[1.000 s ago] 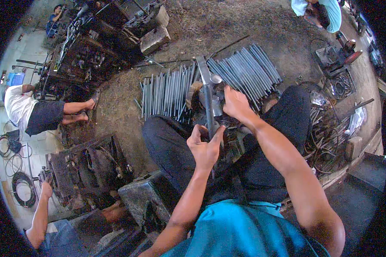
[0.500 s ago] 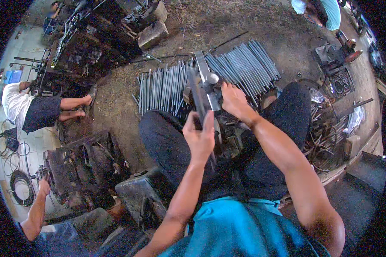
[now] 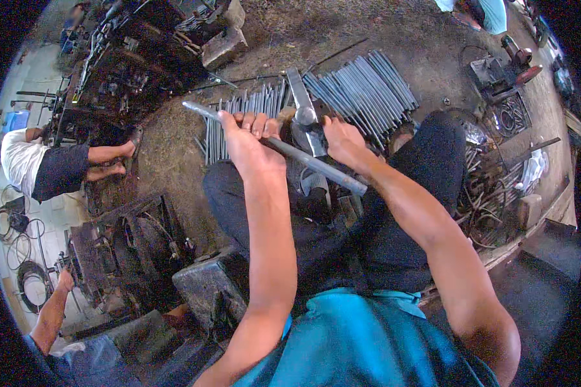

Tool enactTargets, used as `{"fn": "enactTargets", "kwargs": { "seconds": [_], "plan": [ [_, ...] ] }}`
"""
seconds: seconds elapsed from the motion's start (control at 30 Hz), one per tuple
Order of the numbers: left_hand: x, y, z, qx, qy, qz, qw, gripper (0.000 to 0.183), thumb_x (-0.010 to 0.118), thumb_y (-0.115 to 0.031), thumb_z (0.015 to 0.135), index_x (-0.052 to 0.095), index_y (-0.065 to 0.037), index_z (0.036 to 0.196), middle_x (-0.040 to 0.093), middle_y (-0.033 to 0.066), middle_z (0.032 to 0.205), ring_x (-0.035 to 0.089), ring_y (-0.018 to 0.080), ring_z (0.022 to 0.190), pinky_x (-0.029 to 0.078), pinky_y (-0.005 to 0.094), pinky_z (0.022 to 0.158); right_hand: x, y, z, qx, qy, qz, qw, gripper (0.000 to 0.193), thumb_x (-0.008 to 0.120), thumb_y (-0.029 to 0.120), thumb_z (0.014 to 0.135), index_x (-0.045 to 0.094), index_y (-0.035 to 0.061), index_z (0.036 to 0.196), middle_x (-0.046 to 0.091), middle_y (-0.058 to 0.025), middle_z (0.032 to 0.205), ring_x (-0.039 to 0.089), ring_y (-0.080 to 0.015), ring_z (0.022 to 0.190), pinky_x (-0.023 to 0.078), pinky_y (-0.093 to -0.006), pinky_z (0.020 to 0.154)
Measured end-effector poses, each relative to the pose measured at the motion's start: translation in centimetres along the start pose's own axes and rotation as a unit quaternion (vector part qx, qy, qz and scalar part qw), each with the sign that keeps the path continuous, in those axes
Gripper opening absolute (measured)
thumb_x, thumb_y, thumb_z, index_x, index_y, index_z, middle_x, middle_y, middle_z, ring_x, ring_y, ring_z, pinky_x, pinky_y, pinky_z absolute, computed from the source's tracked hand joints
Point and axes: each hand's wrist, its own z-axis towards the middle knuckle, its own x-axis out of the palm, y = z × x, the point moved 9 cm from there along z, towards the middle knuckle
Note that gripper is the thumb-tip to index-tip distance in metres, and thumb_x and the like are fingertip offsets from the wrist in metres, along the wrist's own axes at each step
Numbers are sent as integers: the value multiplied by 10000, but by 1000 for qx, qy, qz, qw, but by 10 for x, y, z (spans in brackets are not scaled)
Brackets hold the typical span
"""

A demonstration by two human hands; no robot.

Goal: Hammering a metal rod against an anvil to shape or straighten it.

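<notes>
A grey metal rod slants across my lap, its far end to the left and its near end to the right. My left hand is wrapped around it left of its middle. Beyond it, my right hand is closed on what looks like a hammer, with a shiny rounded head. This head rests over or just above a flat metal block between my knees. The handle is mostly hidden by my fingers. I cannot tell whether the rod touches the block.
Grey rods lie in two rows, one on the left and one on the right. A grinder-like machine and scrap metal are at right. A dark metal box stands by my left leg. Co-workers sit at left, one in a white shirt.
My left hand has moved away from me and to the left. The rod has swung from nearly pointing away to lying crosswise. My right hand and the hammer have shifted slightly left.
</notes>
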Motion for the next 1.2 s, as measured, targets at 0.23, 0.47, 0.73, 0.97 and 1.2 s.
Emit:
{"fn": "enactTargets", "kwargs": {
  "seconds": [0.23, 0.47, 0.73, 0.97, 1.2],
  "plan": [
    [-14, 14, 8, -60, 17, -57, 996, 359, 400, -357, 1017, 390, -108, 758, 295, -38, 585, 287, 85, 469, 281, 235, 419, 2, -3, -4, -11, -11, 16, 1000, 481, 624, 43, 712, 446, -31, 1152, 595, -261, 968, 622, -415, 873, 508, -506, 734],
    [-32, 20, -7, -39, 100, 262, 959, 317, 518, -343, 980, 534, -64, 832, 414, -19, 645, 440, 114, 605, 387, 264, 580, 5, 5, 0, -37, 49, 33, 998, 602, 669, 95, 661, 459, -33, 1211, 618, -241, 978, 637, -406, 870, 532, -481, 741],
    [-24, 21, -26, 200, 242, 800, 512, 243, 651, -9, 823, 635, -92, 1051, 641, 129, 868, 572, 172, 735, 474, 336, 691, 5, 8, -5, -57, 52, 3, 997, 480, 684, 94, 685, 480, 23, 1114, 638, -231, 906, 653, -398, 830, 536, -483, 709],
    [-81, 26, 10, -91, 280, 338, 894, 393, 532, -325, 887, 573, 34, 1041, 659, 217, 960, 656, 332, 848, 535, 440, 846, 11, 25, -9, -103, 77, -36, 991, 455, 724, 126, 655, 533, 21, 1055, 663, -201, 798, 670, -379, 760, 545, -488, 671],
    [-117, 23, 12, -133, 190, 276, 933, 171, 575, -133, 882, 569, -1, 989, 644, 225, 964, 658, 322, 828, 544, 440, 795, 20, 10, 1, -23, 117, 4, 993, 518, 691, 145, 665, 557, 6, 1145, 665, -233, 920, 664, -383, 860, 541, -495, 752]
  ]
}}
